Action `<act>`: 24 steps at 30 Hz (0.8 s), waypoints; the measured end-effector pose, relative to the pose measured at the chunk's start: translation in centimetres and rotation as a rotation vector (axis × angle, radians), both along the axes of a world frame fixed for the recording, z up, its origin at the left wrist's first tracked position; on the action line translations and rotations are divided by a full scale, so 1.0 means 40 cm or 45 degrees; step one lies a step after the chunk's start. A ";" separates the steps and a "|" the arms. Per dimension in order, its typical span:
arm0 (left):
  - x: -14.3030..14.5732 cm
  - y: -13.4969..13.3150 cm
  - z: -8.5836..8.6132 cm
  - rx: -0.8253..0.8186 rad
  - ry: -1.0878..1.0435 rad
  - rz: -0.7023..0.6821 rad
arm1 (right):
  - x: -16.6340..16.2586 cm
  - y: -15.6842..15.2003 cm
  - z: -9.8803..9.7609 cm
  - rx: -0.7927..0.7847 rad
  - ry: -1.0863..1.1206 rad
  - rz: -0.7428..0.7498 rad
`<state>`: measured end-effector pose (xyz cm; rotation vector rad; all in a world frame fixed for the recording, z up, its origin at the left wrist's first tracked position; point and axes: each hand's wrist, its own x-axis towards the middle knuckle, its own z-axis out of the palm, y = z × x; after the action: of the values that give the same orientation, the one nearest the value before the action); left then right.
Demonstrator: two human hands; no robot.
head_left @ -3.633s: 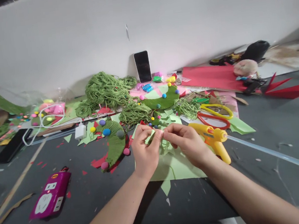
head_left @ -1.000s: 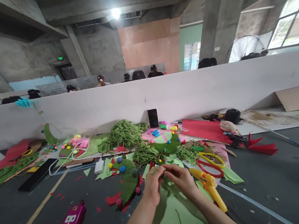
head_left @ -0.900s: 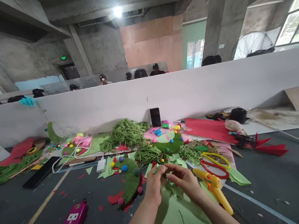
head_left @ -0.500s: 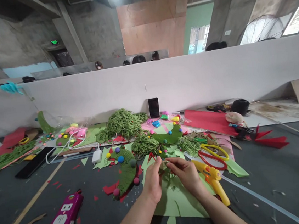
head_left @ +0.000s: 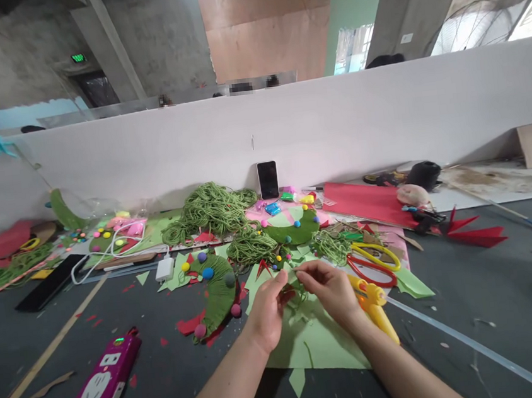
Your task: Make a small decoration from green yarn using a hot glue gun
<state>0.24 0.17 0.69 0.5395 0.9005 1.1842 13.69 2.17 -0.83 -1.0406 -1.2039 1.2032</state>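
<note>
My left hand [head_left: 269, 312] is closed, thumb up and fingers curled, over a sheet of light green paper [head_left: 320, 351]. It grips a small light green piece, partly hidden by the fingers. Beside it my right hand [head_left: 327, 290] pinches thumb and forefinger at that piece; what lies between the fingertips is too small to make out. Green scraps and strands [head_left: 300, 297] show below both hands. A crescent wrapped in green yarn [head_left: 219, 296], with coloured pompoms, lies left of my hands. The yellow glue gun [head_left: 375, 305] rests right of my right wrist.
Scissors with red and yellow handles [head_left: 375, 263] lie behind the glue gun. Green yarn [head_left: 214, 211] is heaped below an upright phone [head_left: 268, 180]. A purple case [head_left: 106, 377] sits at front left. A white partition [head_left: 170, 146] bounds the table; red paper [head_left: 366, 201] lies at back right.
The camera view has tilted down and shifted slightly right. My hands stay close together over the green paper, with the right fingertips slightly farther from the left thumb.
</note>
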 end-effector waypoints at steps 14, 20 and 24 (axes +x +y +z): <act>-0.043 0.017 -0.017 0.248 0.723 -0.054 | 0.019 -0.014 0.032 -0.397 0.362 0.337; -0.035 0.011 0.001 0.231 0.863 0.065 | 0.021 -0.025 0.041 -0.245 0.127 0.236; -0.034 0.009 0.006 0.234 0.908 0.074 | 0.023 -0.025 0.042 -0.173 -0.044 0.187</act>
<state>-1.13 0.52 0.92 1.1317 1.4196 1.1432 14.61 1.16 0.86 -1.0917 -1.2572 1.4020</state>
